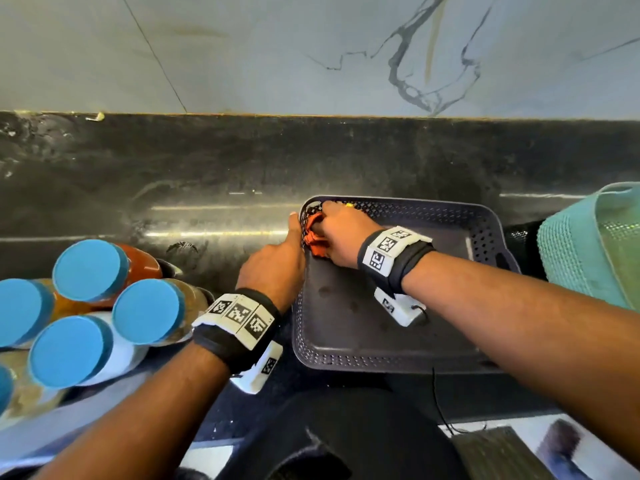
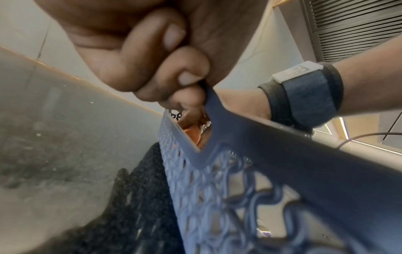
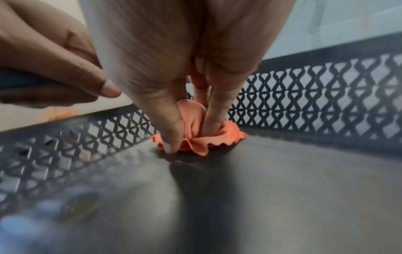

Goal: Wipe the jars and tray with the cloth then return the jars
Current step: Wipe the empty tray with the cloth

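The left hand [image 1: 273, 268] is gripping the tray [image 1: 398, 362] rim while the right hand [image 1: 341, 237] is pinching the cloth [image 1: 313, 242] into its far-left corner; hard scrubbing risks sliding the tray into the jars [image 1: 104, 306].

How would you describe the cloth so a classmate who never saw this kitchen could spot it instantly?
Start at the black stone counter, then find the dark grey perforated plastic tray on it. In the tray's far left corner, under the right hand, sits the small crumpled orange cloth. It is the only soft, bright orange thing inside the tray.
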Available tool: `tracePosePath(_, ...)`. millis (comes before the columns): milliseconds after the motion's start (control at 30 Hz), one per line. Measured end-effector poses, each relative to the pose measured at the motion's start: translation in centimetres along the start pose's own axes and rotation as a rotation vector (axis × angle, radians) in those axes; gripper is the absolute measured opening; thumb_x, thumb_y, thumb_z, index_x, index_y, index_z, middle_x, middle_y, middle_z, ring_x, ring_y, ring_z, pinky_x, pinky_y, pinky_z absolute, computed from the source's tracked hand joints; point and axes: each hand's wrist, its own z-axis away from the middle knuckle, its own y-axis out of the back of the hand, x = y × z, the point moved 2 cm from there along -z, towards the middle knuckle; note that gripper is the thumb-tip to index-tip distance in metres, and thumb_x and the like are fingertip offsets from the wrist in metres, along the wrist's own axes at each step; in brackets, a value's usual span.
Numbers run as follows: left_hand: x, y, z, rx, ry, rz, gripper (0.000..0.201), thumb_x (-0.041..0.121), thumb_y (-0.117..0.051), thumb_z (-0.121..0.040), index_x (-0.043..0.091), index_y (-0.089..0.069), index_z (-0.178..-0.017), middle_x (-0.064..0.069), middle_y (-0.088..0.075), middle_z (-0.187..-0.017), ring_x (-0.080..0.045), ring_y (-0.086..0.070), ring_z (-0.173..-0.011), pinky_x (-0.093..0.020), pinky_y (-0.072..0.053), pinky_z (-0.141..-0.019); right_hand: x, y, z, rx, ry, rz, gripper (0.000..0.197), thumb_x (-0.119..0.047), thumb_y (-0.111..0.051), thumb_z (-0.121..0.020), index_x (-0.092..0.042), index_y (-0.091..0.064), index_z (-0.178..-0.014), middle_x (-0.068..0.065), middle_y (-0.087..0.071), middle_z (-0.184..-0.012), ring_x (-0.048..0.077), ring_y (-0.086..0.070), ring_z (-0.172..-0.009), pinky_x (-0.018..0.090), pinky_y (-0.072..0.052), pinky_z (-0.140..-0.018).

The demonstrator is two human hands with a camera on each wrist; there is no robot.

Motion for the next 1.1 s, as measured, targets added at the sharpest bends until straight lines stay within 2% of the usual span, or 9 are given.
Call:
tracePosePath(267,-0.8,-1.1,6.8,-0.152,0.079,0.061,0.073,0.049,-0.041,-0.105,0.024,-0.002,-0.161,-0.018,-0.07,-0.122,-0.039,-0.068,-0.107,-0.047,-0.054,-0.093,0.3,0.9,0.0,-0.001,0.118,0.115,0.027,-0.011,-0.059,-0.09,-0.01,-0.063,-0.116,0.011,-0.061,-0.123,0.033,-0.06,-0.115,0.039,-0.047,-0.092)
tracePosePath(367,-0.9,-2.9,9.3,-0.229,0.116,0.095,0.055,0.041,-0.04,-0.103,0.029,-0.018,-0.152,-0.011,-0.078,-0.09,-0.031,-0.074,-0.083,-0.045,-0.059,-0.085,0.2,1.2,-0.3,0.0,0.107,0.13,0.02,-0.012,-0.057,-0.087,-0.01,-0.066,-0.105,0.011,-0.065,-0.117,0.033,-0.062,-0.112,0.038,-0.05,-0.089)
tracePosePath(433,-0.3,-3.8,10.1,-0.246,0.17,0.288,0.03,0.024,-0.035,-0.103,0.024,-0.034,-0.133,-0.007,-0.075,-0.066,-0.024,-0.073,-0.059,-0.041,-0.062,-0.07,0.2,1.4,-0.4,-0.005,0.114,0.138,0.018,-0.012,-0.055,-0.087,-0.009,-0.067,-0.1,0.012,-0.066,-0.113,0.034,-0.062,-0.111,0.039,-0.051,-0.088)
tracePosePath(500,0.5,-4.4,10.5,-0.186,0.212,0.38,0.032,0.007,-0.033,-0.1,0.023,-0.037,-0.127,-0.006,-0.072,-0.059,-0.02,-0.069,-0.046,-0.038,-0.063,-0.057,0.1,1.1,-0.1,0.006,0.111,0.117,0.016,-0.011,-0.054,-0.088,-0.009,-0.068,-0.095,0.012,-0.064,-0.106,0.036,-0.062,-0.106,0.037,-0.049,-0.081)
tracePosePath(600,1.1,-5.0,10.6,-0.111,0.252,0.38,0.046,-0.001,-0.033,-0.097,0.025,-0.034,-0.135,-0.007,-0.071,-0.058,-0.018,-0.068,-0.042,-0.04,-0.062,-0.05,-1.3,-0.5,2.0,-0.045,0.183,0.057,0.011,-0.012,-0.057,-0.086,-0.012,-0.067,-0.08,0.009,-0.059,-0.094,0.034,-0.062,-0.098,0.036,-0.046,-0.074)
tracePosePath(733,0.9,-5.5,10.1,-0.039,0.279,0.314,0.044,0.002,-0.035,-0.094,0.02,-0.037,-0.135,-0.008,-0.071,-0.06,-0.025,-0.071,-0.05,-0.043,-0.064,-0.063,-4.9,-3.4,7.2,-0.211,0.442,0.042,0.019,-0.02,-0.063,-0.09,-0.01,-0.073,-0.103,0.013,-0.065,-0.11,0.032,-0.063,-0.103,0.035,-0.051,-0.083)
tracePosePath(867,1.1,-6.0,10.2,-0.037,0.305,0.284,0.037,0.003,-0.04,-0.094,0.02,-0.04,-0.127,-0.009,-0.071,-0.06,-0.026,-0.07,-0.052,-0.043,-0.063,-0.066,-6.1,-3.8,9.3,-0.203,0.565,0.027,0.023,-0.019,-0.057,-0.096,-0.009,-0.072,-0.111,0.013,-0.064,-0.118,0.034,-0.065,-0.101,0.03,-0.043,-0.074)
tracePosePath(1000,1.2,-5.7,9.9,-0.019,0.274,0.178,0.042,0.002,-0.057,-0.088,0.02,-0.043,-0.123,-0.012,-0.073,-0.072,-0.035,-0.072,-0.065,-0.046,-0.063,-0.069,-3.4,-3.4,5.6,-0.164,0.505,0.132,0.021,-0.025,-0.059,-0.094,-0.012,-0.072,-0.104,0.01,-0.065,-0.108,0.031,-0.065,-0.1,0.033,-0.053,-0.082)
tracePosePath(1100,1.2,-5.3,9.7,-0.04,0.286,0.172,0.037,0.001,-0.062,-0.085,0.021,-0.044,-0.112,-0.012,-0.072,-0.074,-0.036,-0.071,-0.065,-0.047,-0.063,-0.067,0.2,0.0,1.2,-0.062,0.304,0.203,0.018,-0.022,-0.059,-0.091,-0.009,-0.071,-0.092,0.014,-0.068,-0.099,0.035,-0.067,-0.098,0.03,-0.046,-0.074)
